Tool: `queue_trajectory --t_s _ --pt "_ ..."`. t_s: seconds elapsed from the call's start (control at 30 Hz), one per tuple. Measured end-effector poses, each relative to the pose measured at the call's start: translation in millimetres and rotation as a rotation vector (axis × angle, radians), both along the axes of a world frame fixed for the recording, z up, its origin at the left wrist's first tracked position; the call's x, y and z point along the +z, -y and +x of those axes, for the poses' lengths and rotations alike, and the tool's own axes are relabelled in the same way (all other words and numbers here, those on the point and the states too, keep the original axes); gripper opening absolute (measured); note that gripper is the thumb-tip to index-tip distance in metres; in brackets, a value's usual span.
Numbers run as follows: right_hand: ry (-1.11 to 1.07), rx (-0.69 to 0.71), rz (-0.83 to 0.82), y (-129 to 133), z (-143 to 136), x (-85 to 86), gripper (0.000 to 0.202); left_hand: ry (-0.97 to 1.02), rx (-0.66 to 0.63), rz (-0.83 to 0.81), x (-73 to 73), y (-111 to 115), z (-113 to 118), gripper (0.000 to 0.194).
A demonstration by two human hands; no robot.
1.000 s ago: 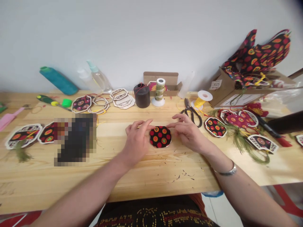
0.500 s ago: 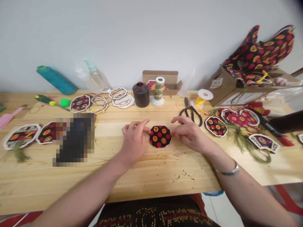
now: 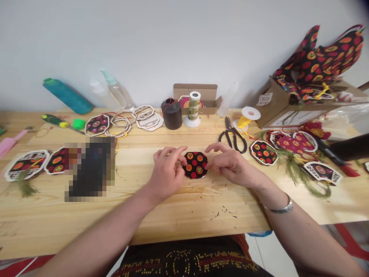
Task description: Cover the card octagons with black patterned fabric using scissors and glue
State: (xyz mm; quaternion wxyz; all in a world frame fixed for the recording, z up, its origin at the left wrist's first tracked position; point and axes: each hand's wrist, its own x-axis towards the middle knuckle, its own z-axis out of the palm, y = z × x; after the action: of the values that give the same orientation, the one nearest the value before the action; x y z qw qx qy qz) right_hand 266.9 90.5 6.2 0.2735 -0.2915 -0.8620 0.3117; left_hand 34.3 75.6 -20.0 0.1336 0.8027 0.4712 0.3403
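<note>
An octagonal piece covered in black fabric (image 3: 195, 165) with red dots and flowers lies on or just over the wooden table in front of me. At its left edge, the thumb and fingers of my left hand (image 3: 170, 168) are closed on the rim, the index finger stretched above it. My right hand (image 3: 230, 163) pinches the right edge, with its index finger raised and bent. Part of the piece's left side is hidden behind my left fingers. Black-handled scissors (image 3: 232, 135) lie just beyond my right hand.
Dark scraps (image 3: 223, 212) litter the table near me. Behind stand a black thread cone (image 3: 171, 115), a ribbon roll (image 3: 194, 107) and a yellow thread spool (image 3: 244, 118). A cardboard box (image 3: 284, 111) with patterned fabric is at right; finished ornaments (image 3: 263, 152) lie both sides.
My left hand has shifted slightly right over the left edge of the fabric-covered piece. My right hand stays at the right edge. The view has tilted a little.
</note>
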Motion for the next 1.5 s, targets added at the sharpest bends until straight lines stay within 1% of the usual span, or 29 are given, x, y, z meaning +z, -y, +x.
queue_trajectory --t_s 0.07,0.2,0.3,0.43,0.57,0.63,0.67,0.8,0.87,0.9,1.0,1.13,1.3,1.4,1.5 --pt "-0.014 0.015 -0.003 1 -1 0.2 0.032 0.021 -0.029 -0.008 2.3 1 0 0.047" --pt "0.012 0.072 -0.008 2 -4 -0.8 0.034 0.057 -0.178 -0.016 5.8 4 -1 0.050" --pt "0.034 0.095 0.010 1 -5 -2.8 0.035 0.066 -0.257 -0.021 6.5 5 -1 0.051" --pt "0.037 0.114 0.013 1 -6 -4.1 0.035 0.049 -0.313 -0.050 6.6 5 -1 0.052" --pt "0.028 0.114 -0.020 3 -6 -2.8 0.034 0.022 -0.329 -0.065 6.1 6 -1 0.052" --pt "0.008 0.092 -0.019 2 -4 -2.9 0.034 0.038 -0.302 -0.034 5.5 5 -2 0.050" --pt "-0.007 0.056 -0.010 2 -3 -3.5 0.034 0.045 -0.264 -0.014 5.3 5 -2 0.048" --pt "-0.039 -0.163 0.044 -2 1 -10.1 0.033 0.038 0.006 0.006 5.4 0 -5 0.044" --pt "-0.025 -0.212 0.063 -4 3 -14.1 0.033 0.020 0.096 -0.025 6.0 -2 -5 0.045" --pt "-0.014 -0.220 0.069 -5 3 -15.8 0.033 0.012 0.116 -0.041 6.2 -3 -5 0.045" --pt "0.018 -0.218 0.094 -6 2 -18.7 0.033 -0.009 0.117 -0.079 6.1 -3 -4 0.048" --pt "0.046 -0.188 0.139 -5 -1 -17.3 0.034 -0.022 0.093 -0.104 3.9 -2 -3 0.053" --pt "0.108 -0.153 0.125 -4 -3 -14.5 0.032 -0.046 0.060 -0.097 1.4 -1 -3 0.055" --pt "0.111 -0.179 0.141 -4 -4 -15.7 0.033 -0.032 0.062 -0.108 1.3 -2 -3 0.056" --pt "0.128 -0.196 0.163 -3 -6 -17.8 0.034 -0.029 0.024 -0.143 2.4 -2 0 0.059"
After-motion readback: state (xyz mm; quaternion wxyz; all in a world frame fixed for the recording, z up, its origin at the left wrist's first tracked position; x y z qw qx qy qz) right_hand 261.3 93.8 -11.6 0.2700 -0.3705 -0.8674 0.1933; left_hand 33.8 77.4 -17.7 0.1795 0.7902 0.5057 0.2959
